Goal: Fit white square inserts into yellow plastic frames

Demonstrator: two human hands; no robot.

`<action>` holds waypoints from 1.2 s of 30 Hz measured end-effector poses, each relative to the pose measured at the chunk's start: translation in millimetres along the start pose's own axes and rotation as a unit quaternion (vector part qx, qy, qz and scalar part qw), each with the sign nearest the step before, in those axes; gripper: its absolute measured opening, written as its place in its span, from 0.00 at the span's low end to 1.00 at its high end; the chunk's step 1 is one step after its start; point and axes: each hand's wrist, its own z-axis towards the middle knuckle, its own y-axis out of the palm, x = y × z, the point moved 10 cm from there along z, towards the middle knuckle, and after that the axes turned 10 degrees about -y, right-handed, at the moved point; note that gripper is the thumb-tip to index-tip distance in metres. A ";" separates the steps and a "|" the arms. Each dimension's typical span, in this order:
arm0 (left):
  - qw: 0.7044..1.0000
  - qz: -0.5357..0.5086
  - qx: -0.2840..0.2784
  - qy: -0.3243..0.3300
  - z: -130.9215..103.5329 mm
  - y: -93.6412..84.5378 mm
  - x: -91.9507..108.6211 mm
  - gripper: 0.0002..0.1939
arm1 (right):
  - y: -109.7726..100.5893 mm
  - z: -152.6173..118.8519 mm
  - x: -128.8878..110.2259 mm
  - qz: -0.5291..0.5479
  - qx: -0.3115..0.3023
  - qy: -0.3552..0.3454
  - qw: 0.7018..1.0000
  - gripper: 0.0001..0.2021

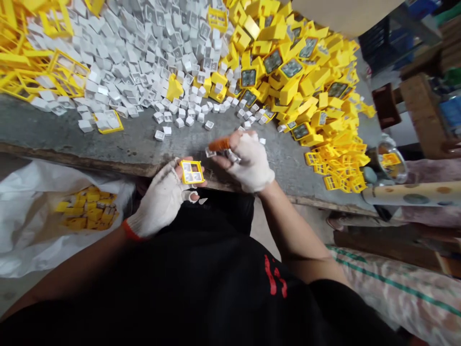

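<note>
My left hand (158, 198), in a white fingerless glove, grips a small yellow frame (184, 180) at the table's front edge. White square pieces fill three of its four openings; skin shows through the upper right one. My right hand (254, 163), also gloved, is just right of the frame and apart from it, its fingers curled and blurred. Small white pieces (210, 153) show at its fingertips, and an orange covering (219, 144) wraps one finger. Loose white square caps (180, 122) lie on the table beyond both hands.
A heap of white caps (144, 48) covers the table's back. Yellow housings (298, 91) are piled right of it, yellow frames (21, 72) at far left, more small frames (342, 168) at right. A white sack (29, 206) with yellow parts hangs below left.
</note>
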 end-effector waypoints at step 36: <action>0.998 -0.022 -0.066 0.001 19.4 13.0 5.9 0.20 | -4.9 94.4 127.2 -0.122 -0.137 0.190 0.964 0.17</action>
